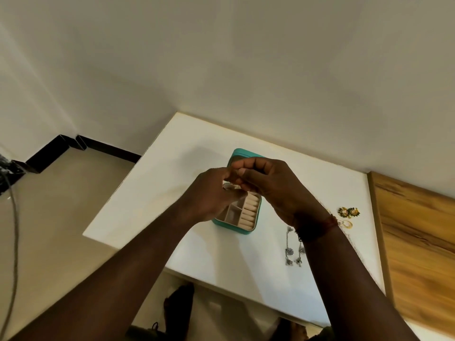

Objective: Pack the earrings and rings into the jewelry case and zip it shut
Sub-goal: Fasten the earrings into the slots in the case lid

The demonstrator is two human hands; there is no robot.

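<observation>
A teal jewelry case (236, 228) lies open on the white table (157, 205), its cream ring rolls (250, 211) and small compartments showing. Its lid (240, 153) stands up behind my hands. My left hand (214, 193) and my right hand (268, 185) meet above the case, fingertips pinched together on something too small to make out. To the right lie two green and gold flower earrings (348, 212), a gold ring (347, 224) and long silver dangling earrings (293, 252).
A wooden panel (418, 242) borders the table on the right. The wall runs close behind the table. The floor lies to the left, with a grey cable (14, 230). My feet show below the table's front edge.
</observation>
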